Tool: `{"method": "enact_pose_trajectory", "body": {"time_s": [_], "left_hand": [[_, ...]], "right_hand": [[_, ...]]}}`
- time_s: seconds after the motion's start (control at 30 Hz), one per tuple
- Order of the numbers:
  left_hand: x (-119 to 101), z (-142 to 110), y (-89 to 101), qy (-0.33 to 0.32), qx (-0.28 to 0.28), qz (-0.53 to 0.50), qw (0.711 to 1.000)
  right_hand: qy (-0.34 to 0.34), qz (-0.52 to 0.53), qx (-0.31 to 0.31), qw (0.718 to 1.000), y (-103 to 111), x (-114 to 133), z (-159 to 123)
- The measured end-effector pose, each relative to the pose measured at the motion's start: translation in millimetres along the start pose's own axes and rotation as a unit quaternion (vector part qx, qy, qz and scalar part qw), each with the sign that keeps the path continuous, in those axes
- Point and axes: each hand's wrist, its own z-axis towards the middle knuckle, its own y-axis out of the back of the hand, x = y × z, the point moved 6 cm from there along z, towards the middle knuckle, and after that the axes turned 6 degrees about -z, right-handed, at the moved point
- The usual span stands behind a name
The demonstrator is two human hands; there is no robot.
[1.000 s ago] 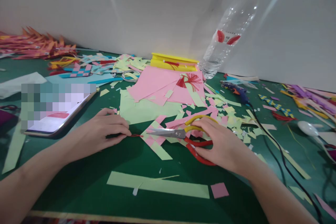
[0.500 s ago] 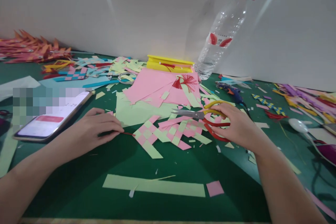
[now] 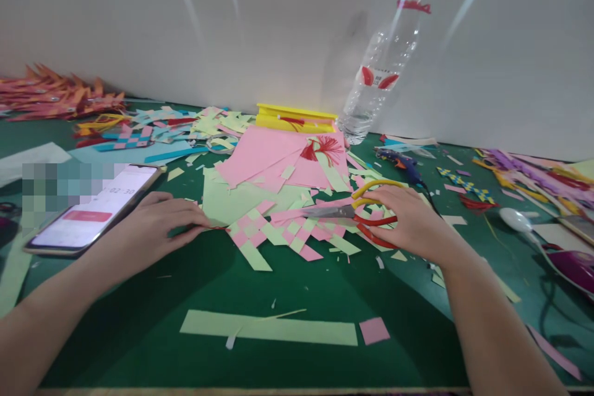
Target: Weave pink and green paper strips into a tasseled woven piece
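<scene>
At nine o'clock, the phone point(image 3: 95, 213) shows the numbers 02 and 30, with more blurred out. At one o'clock, the bottle point(image 3: 364, 102) has a label point(image 3: 379, 78) with writing too tiny to read.

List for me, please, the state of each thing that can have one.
Scissors: held in right hand, blades apparently nearly closed.
Phone: face up, screen lit.
Red thread: pinched in left hand.
Checkered paper piece: woven, strip ends loose.
Bottle: standing, seemingly capped.
Glue gun: lying down, corded; hot or cold, cannot tell.
Long green strip: lying flat.
</scene>
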Motion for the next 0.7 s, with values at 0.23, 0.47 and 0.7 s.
{"method": "enact_pose_trajectory", "body": {"time_s": [0.23, 0.47, 0.7], "left_hand": [[-2, 2, -0.1, 0.012, 0.027, 0.01, 1.0], [3, 0, -0.8, 0.016, 0.009, 0.015, 1.0], [7, -1, 1.7, 0.022, -0.01, 0.015, 1.0]], "right_hand": [[-0.006, -0.023, -0.011, 1.0, 0, 1, -1], [-0.05, -0.062, -0.045, 0.996, -2, -10, -1], [-0.155, -0.118, -0.112, 0.974, -5, -30, -3]]}}
